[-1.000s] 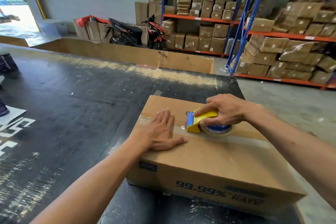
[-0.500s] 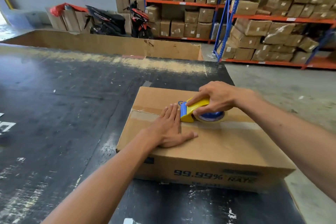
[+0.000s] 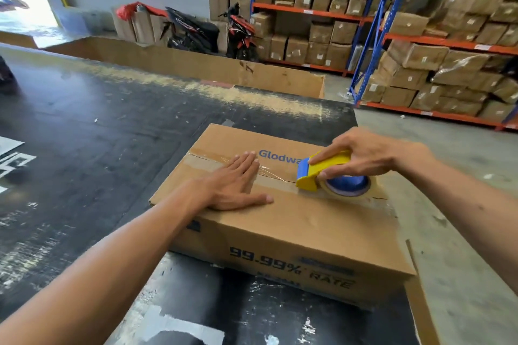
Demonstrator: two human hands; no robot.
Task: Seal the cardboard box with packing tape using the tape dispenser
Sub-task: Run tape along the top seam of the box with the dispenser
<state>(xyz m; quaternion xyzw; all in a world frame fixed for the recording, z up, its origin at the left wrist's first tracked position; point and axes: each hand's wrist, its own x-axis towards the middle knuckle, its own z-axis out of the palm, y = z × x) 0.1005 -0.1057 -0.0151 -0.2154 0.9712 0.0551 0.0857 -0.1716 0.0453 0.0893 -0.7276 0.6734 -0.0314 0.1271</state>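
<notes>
A closed brown cardboard box [image 3: 297, 221] with blue "Glodwa" lettering lies on the black table [image 3: 84, 134]. Clear tape [image 3: 269, 176] runs along its top centre seam from the left edge. My left hand [image 3: 232, 185] lies flat, fingers apart, on the taped seam near the left side. My right hand [image 3: 367, 157] grips a yellow and blue tape dispenser [image 3: 325, 173] with its roll pressed on the seam toward the box's right end.
A long open cardboard bin [image 3: 196, 64] stands behind the table. Two motorbikes [image 3: 213, 31] are parked at the back. Blue and orange racks [image 3: 420, 36] stacked with boxes fill the right. Concrete floor [image 3: 462, 232] lies right of the table.
My right hand has drawn the dispenser to the right along the seam, laying more tape. My left hand stays flat on the seam. The printed name on the box is now uncovered.
</notes>
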